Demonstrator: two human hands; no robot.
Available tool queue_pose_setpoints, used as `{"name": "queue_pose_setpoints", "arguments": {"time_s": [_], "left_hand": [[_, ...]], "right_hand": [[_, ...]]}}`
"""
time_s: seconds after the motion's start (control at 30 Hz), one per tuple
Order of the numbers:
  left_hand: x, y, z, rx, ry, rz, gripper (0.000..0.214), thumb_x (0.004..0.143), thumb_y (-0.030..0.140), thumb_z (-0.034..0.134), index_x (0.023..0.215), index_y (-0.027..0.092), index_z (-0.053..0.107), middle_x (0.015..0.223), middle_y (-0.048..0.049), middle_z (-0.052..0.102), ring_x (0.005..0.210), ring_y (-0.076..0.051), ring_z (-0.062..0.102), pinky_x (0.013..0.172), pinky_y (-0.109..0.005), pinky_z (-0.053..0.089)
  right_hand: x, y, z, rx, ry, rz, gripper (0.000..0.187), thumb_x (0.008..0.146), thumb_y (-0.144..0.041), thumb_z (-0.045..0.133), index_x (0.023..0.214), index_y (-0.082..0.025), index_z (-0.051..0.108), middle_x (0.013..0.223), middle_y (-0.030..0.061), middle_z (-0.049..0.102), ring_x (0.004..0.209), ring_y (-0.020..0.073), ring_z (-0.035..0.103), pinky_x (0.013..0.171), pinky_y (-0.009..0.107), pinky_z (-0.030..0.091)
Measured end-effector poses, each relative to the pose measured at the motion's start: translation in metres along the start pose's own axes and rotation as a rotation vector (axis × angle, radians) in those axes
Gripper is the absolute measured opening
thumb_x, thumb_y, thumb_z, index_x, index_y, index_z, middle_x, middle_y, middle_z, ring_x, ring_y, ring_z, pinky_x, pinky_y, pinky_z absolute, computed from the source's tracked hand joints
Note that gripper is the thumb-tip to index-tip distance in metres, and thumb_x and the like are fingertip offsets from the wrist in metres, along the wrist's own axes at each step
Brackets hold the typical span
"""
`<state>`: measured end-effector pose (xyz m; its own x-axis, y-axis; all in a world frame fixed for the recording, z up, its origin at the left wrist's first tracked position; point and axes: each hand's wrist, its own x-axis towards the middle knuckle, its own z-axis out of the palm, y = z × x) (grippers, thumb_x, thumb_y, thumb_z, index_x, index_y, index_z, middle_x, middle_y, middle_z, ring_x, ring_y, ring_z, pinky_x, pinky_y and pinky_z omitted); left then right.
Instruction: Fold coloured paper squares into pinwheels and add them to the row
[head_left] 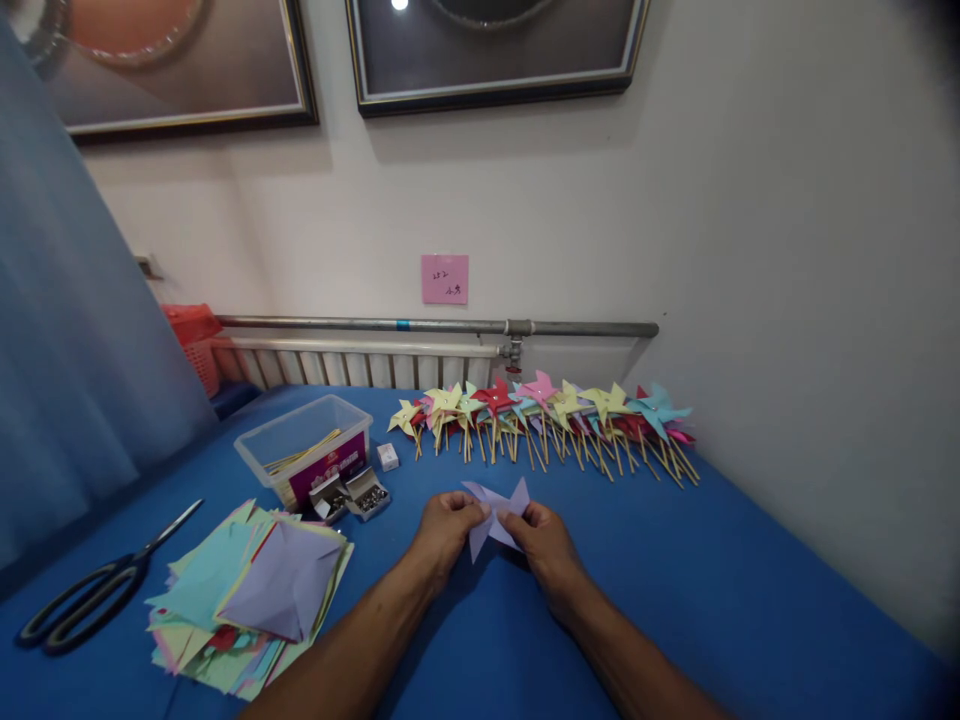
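Left hand (444, 532) and right hand (551, 548) pinching lavender pinwheel (493, 524), pink note (445, 280) reading "252"

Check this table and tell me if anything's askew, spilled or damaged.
Only the paper stack beside the scissors looks askew: its sheets lie at uneven angles, edges jutting out. Nothing looks plainly spilled or damaged.

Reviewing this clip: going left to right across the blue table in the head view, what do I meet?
Scissors → stack of coloured paper → small white box → left hand → purple paper pinwheel → right hand.
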<state>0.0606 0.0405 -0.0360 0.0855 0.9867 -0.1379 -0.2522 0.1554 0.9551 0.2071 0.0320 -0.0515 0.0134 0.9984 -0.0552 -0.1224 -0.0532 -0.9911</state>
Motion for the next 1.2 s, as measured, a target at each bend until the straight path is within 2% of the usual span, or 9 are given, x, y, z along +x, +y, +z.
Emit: {"name": "queue_pose_setpoints", "arguments": {"time_s": [0.23, 0.5, 0.6, 0.7, 0.83, 0.93, 1.2], "left_hand": [[-0.0028, -0.0016, 0.0033, -0.015, -0.011, 0.011, 0.030, 0.049, 0.029, 0.085, 0.060, 0.013, 0.062, 0.054, -0.0001, 0.061, 0.047, -0.009, 0.049, 0.051, -0.023, 0.036], [-0.0064, 0.0036, 0.0053, -0.019, -0.003, -0.020, 0.028, 0.050, 0.027, 0.084, 0.061, 0.012, 0.063, 0.054, -0.0012, 0.061, 0.047, -0.010, 0.049, 0.051, -0.023, 0.036], [-0.0073, 0.0052, 0.0054, -0.034, -0.012, -0.019, 0.031, 0.052, 0.032, 0.084, 0.060, 0.013, 0.062, 0.053, -0.0002, 0.059, 0.047, -0.009, 0.047, 0.050, -0.023, 0.033], [-0.0075, 0.0059, 0.0048, -0.086, -0.010, -0.006, 0.040, 0.058, 0.045, 0.082, 0.058, 0.014, 0.058, 0.050, 0.0015, 0.054, 0.045, -0.008, 0.043, 0.049, -0.023, 0.031], [-0.0063, 0.0036, 0.0025, -0.148, -0.052, -0.023, 0.049, 0.064, 0.060, 0.076, 0.062, 0.014, 0.058, 0.052, -0.0009, 0.056, 0.047, -0.011, 0.048, 0.052, -0.025, 0.035], [-0.0060, 0.0014, 0.0016, -0.137, -0.064, -0.022, 0.049, 0.067, 0.061, 0.074, 0.063, 0.014, 0.058, 0.053, -0.0009, 0.057, 0.048, -0.012, 0.049, 0.053, -0.026, 0.036], [-0.0084, 0.0041, 0.0072, -0.123, -0.002, 0.022, 0.044, 0.060, 0.053, 0.078, 0.058, 0.016, 0.056, 0.049, 0.0019, 0.055, 0.046, -0.010, 0.045, 0.050, -0.024, 0.033]], "right_hand": [[-0.0018, -0.0007, 0.0033, 0.027, -0.047, -0.014, 0.038, 0.062, -0.042, 0.079, 0.086, -0.013, 0.073, 0.072, 0.0033, 0.072, 0.064, 0.0176, 0.060, 0.063, 0.029, 0.046], [-0.0015, 0.0012, 0.0034, 0.005, -0.041, -0.020, 0.040, 0.063, -0.045, 0.078, 0.088, -0.013, 0.073, 0.072, 0.0035, 0.072, 0.063, 0.0171, 0.059, 0.062, 0.029, 0.045], [-0.0007, 0.0026, 0.0028, 0.005, -0.035, -0.019, 0.040, 0.066, -0.045, 0.076, 0.090, -0.014, 0.074, 0.074, 0.0039, 0.073, 0.063, 0.0181, 0.061, 0.060, 0.028, 0.046], [-0.0019, 0.0012, 0.0031, 0.058, -0.027, -0.006, 0.037, 0.067, -0.043, 0.076, 0.092, -0.016, 0.073, 0.077, 0.0053, 0.075, 0.069, 0.0209, 0.065, 0.063, 0.029, 0.049], [-0.0039, -0.0024, 0.0042, 0.139, 0.004, 0.018, 0.036, 0.068, -0.042, 0.076, 0.093, -0.017, 0.073, 0.080, 0.0065, 0.076, 0.078, 0.0251, 0.070, 0.071, 0.034, 0.053], [-0.0036, -0.0024, 0.0044, 0.144, 0.015, 0.021, 0.034, 0.069, -0.042, 0.076, 0.092, -0.017, 0.072, 0.080, 0.0059, 0.076, 0.078, 0.0243, 0.070, 0.074, 0.035, 0.054], [-0.0024, 0.0009, 0.0033, 0.111, -0.023, 0.010, 0.041, 0.067, -0.045, 0.077, 0.093, -0.014, 0.072, 0.083, 0.0064, 0.077, 0.074, 0.0232, 0.069, 0.069, 0.032, 0.052]]}}
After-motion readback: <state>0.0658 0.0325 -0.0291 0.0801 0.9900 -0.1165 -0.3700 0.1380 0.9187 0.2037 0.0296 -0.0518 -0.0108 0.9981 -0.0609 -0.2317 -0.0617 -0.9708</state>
